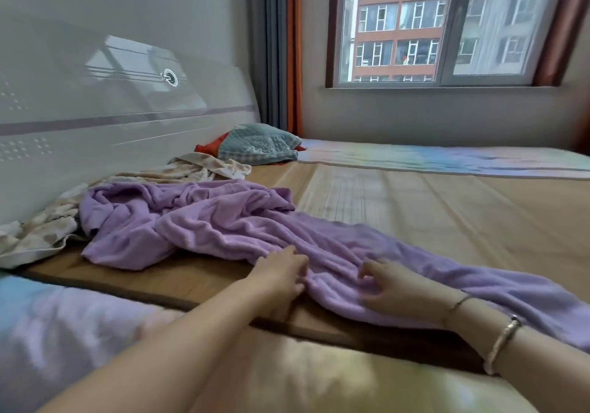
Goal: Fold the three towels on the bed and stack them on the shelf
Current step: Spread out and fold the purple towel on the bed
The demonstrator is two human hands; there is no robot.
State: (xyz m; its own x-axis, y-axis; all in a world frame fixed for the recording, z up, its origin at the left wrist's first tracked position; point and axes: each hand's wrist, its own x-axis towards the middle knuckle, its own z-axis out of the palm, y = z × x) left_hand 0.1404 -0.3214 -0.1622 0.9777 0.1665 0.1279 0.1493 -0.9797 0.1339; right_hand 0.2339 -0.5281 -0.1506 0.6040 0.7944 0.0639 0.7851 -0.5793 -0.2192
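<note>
A large purple towel (204, 221) lies crumpled across the bed's bamboo mat (447, 221), stretching from the headboard side to the lower right. My left hand (281, 275) grips the towel's near edge, fingers curled into the cloth. My right hand (392, 288) rests on the towel a little to the right, fingers curled and pinching a fold. A cream patterned towel (48, 230) lies bunched behind the purple one along the headboard. A teal towel (258, 144) sits further back over something red.
A glossy white headboard (111, 109) runs along the left. A window (447, 26) and grey and orange curtains (274, 45) stand beyond the bed. A pastel sheet (447, 157) covers the far part of the bed, and a quilt (79, 326) lies at the near edge.
</note>
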